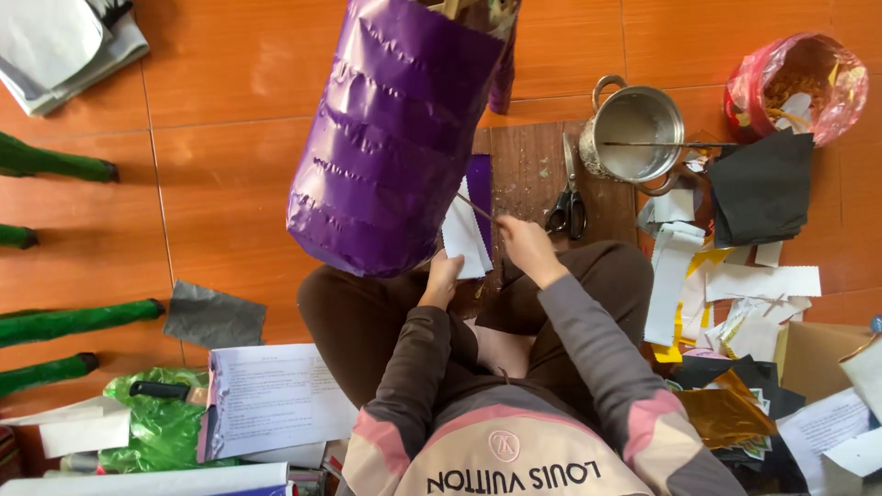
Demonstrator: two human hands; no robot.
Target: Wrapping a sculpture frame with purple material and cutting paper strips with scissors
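Left hand (442, 280) grips the lower edge of a white paper strip (464, 235), held against the large purple foil-covered cylinder (390, 138) above the person's lap. Right hand (525, 246) is closed on a thin stick (478, 208) touching the strip. Black-handled scissors (570, 204) and a steel pot (636, 136) lie on the wooden board (528, 170) beyond.

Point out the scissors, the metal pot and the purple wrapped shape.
scissors (569, 204), head view, on the pivot above the handles
metal pot (638, 138), head view, on its inner wall
purple wrapped shape (390, 138), head view, mid-body
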